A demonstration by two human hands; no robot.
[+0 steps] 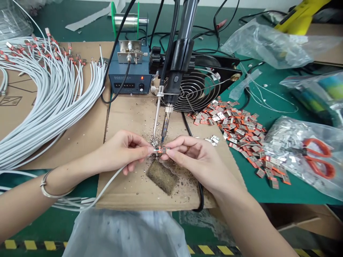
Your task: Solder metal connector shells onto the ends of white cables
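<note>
Under the tip of the mounted soldering iron point(166, 119), my two hands meet. My left hand point(131, 151) pinches the end of a white cable point(108, 185), which trails down to the left. Between thumb and fingers, my right hand point(189, 153) holds a small red and metal connector point(160, 150). The cable end meets the connector right at the iron's tip, beside a thin bent metal tube point(157, 119). Whether the wires touch the pads is too small to tell. Just below my fingers lies a brown sponge point(162, 176).
A bundle of white cables point(66, 103) fills the left. Behind stand a blue solder feeder point(130, 76), a solder spool point(125, 22) and a fan point(193, 89). Loose connectors point(241, 128) and orange-handled scissors point(318, 158) on a plastic bag point(292, 132) lie right.
</note>
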